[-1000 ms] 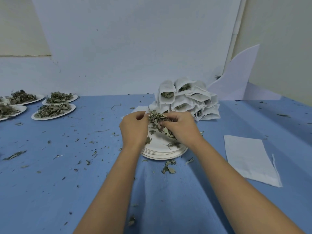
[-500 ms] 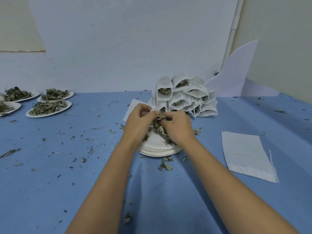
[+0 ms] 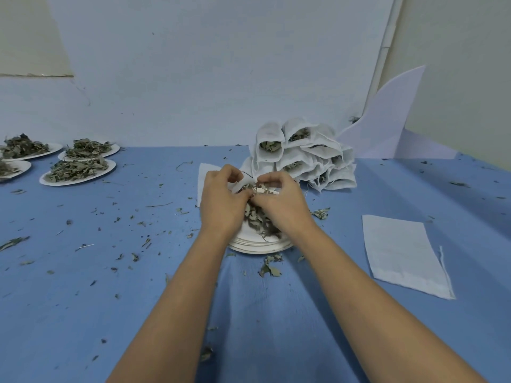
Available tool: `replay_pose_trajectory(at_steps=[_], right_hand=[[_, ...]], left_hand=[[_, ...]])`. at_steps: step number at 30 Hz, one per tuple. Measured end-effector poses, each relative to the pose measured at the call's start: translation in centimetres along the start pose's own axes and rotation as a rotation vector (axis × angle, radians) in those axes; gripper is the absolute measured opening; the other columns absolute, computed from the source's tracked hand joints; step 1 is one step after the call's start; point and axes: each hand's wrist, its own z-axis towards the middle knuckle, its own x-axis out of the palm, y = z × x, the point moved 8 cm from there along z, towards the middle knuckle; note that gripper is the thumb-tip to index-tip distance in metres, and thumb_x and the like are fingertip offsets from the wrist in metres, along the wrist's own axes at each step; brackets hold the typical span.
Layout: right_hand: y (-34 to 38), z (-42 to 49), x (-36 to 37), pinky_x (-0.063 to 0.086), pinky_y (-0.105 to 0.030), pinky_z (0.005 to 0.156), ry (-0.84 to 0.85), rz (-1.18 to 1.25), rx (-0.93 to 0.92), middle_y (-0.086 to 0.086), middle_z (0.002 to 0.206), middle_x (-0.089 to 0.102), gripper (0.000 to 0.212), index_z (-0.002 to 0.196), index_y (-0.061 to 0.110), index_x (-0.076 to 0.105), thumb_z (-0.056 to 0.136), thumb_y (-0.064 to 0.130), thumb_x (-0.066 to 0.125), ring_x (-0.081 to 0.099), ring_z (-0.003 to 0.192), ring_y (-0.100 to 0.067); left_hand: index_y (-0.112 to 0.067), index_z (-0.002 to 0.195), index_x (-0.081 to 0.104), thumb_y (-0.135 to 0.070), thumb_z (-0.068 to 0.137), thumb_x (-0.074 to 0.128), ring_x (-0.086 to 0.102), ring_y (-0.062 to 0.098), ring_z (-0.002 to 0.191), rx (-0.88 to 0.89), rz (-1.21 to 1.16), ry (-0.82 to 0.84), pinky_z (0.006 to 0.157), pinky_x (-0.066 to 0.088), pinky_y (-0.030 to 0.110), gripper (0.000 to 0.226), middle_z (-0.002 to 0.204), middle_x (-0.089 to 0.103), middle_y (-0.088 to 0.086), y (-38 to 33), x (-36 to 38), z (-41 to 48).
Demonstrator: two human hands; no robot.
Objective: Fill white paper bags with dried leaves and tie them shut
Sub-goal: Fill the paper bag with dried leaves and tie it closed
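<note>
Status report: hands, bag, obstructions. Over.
Left hand pinches open white bag over plate stack. Right hand pinches dried leaves at its mouth. Bag not yet tied. Nothing in the way.

White bags (image 3: pixel 309 158), blue table (image 3: pixel 138 286)

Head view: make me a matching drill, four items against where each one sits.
Items:
1 filled bags
2 flat empty bag
3 leaf-heaped plates
4 open bag

Places:
A pinched by the left hand, beside the right hand gripping dried leaves
B far left of the table
C piled behind the hands
D flat, right of the right forearm

Pairs: 1-C, 2-D, 3-B, 4-A
</note>
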Motion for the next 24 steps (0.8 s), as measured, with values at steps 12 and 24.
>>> replay_pose_trajectory(at_steps=[12,24], right_hand=[[0.8,-0.5,0.5,0.052,-0.02,0.081,-0.03,-0.007,-0.065,0.007,0.091,0.071,0.028,0.096,0.018,0.075,0.081,-0.002,0.063,0.066,0.086,-0.004],[0.5,-0.3,-0.4,0.044,-0.002,0.073,-0.11,-0.033,-0.062,0.006,0.098,0.071,0.025,0.103,0.014,0.074,0.086,0.002,0.061,0.061,0.083,0.003]], left_hand=[[-0.021,0.087,0.067,-0.011,0.089,0.06,0.06,0.013,0.087,-0.054,-0.098,-0.152,0.072,0.045,0.02,0.012,0.096,0.068,-0.005,0.7,-0.8,-0.6],[-0.03,0.092,0.067,-0.008,0.085,0.06,0.061,0.012,0.1,-0.096,-0.251,0.035,0.085,0.05,0.027,0.024,0.108,0.065,-0.006,0.0,0.3,-0.6]])
